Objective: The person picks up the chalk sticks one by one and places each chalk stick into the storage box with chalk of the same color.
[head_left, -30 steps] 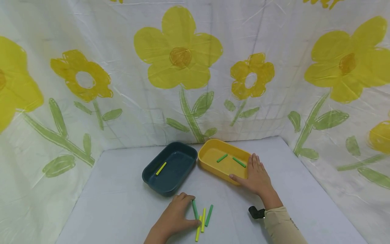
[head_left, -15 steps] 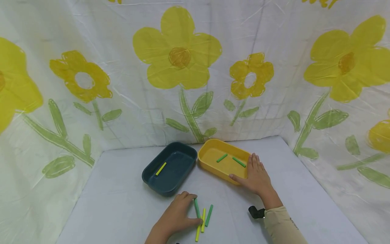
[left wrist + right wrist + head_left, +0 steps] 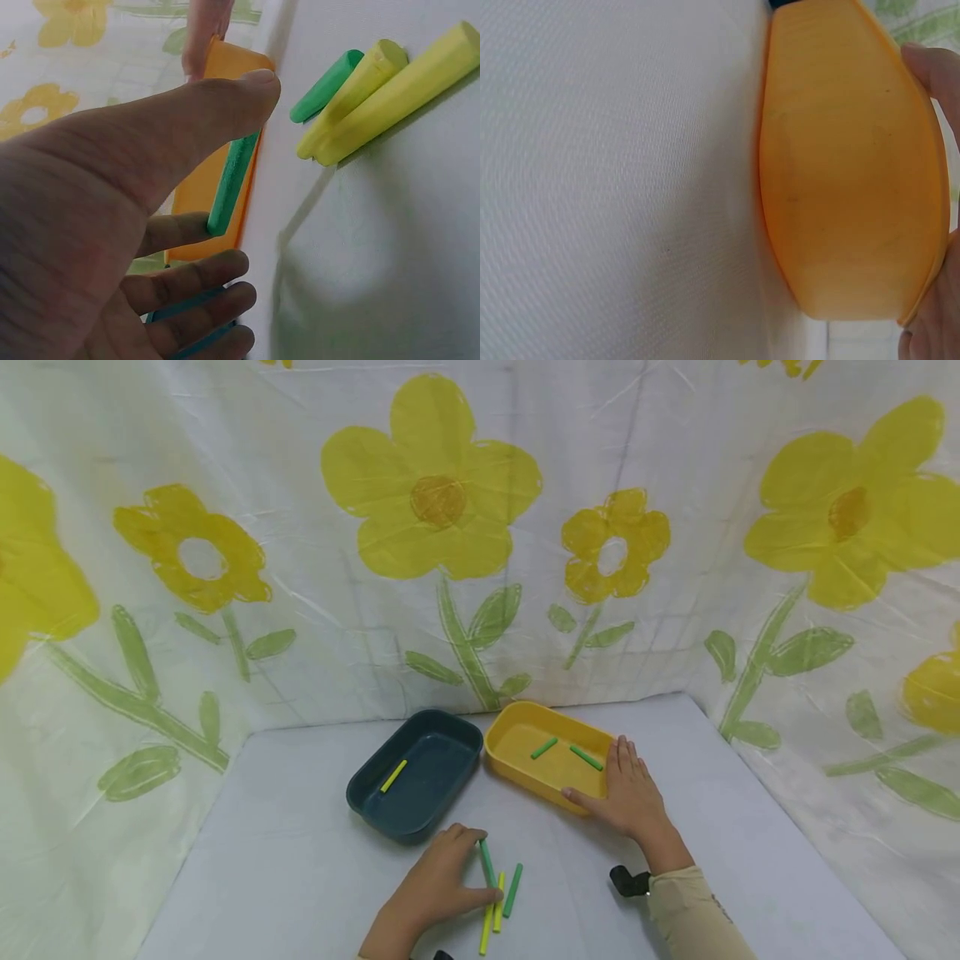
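My left hand point(image 3: 442, 881) pinches a green chalk stick point(image 3: 232, 184) lengthwise between thumb and index finger; the other fingers are spread. In the left wrist view this stick is off the table. Beneath and beside the thumb lie two yellow chalk sticks point(image 3: 498, 910) and another green chalk stick point(image 3: 513, 891). My right hand point(image 3: 630, 793) rests on the near right corner of a yellow tray point(image 3: 525, 777), fingers straight along its end and thumb at the near rim. Two green chalk pieces point(image 3: 587, 757) lie in that tray.
A dark teal tray point(image 3: 442, 777) with one yellow chalk stick point(image 3: 393, 776) stands left of the yellow tray, close beside it. A white cloth covers the table point(image 3: 285, 860). Behind hangs a flower-printed curtain point(image 3: 330, 635). Black camera mounts point(image 3: 628, 882) sit at the wrists.
My left hand has moved slightly up and to the right with the green chalk stick, away from the lying sticks. The right hand stays on the yellow tray.
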The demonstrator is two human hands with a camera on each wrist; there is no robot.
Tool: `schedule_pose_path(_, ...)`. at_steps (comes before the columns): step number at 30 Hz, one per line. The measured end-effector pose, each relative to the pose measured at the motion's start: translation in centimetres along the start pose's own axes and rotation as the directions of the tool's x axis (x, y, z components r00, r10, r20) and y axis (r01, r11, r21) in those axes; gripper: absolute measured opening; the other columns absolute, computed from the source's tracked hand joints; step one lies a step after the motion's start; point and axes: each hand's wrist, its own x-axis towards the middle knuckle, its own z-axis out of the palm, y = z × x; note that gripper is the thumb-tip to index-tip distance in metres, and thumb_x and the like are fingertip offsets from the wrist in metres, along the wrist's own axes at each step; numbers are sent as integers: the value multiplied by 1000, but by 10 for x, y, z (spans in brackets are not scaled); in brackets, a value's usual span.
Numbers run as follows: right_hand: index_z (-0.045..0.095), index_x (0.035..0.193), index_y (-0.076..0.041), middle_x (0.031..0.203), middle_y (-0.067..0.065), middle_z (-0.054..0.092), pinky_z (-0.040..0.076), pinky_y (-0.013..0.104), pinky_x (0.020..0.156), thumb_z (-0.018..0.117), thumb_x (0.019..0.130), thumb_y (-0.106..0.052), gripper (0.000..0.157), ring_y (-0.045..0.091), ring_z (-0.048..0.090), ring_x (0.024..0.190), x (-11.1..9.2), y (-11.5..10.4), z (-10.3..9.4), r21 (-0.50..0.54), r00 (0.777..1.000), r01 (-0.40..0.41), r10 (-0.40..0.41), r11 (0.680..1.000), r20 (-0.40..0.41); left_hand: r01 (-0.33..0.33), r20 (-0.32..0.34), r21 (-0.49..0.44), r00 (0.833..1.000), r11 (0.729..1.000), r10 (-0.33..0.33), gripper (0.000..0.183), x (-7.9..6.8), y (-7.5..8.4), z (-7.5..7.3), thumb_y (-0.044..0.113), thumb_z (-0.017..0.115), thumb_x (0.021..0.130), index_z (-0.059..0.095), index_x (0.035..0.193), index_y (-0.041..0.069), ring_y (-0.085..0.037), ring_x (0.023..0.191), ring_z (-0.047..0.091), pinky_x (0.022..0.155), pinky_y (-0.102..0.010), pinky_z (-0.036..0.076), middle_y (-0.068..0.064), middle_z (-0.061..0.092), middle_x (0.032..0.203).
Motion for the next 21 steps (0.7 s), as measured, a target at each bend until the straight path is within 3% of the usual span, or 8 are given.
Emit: schedule_pose_path(21,3,165,13,175,31,-2,8,63,133,51,86,-92,140,48,1,164,0,-1,-2,-12,1000,-8,8,1000,19,-14,-29,-35,999,999,13,80,4,1,-2,53,90,81,63,143,11,-21,125,61,112,-51,53,0,66,130)
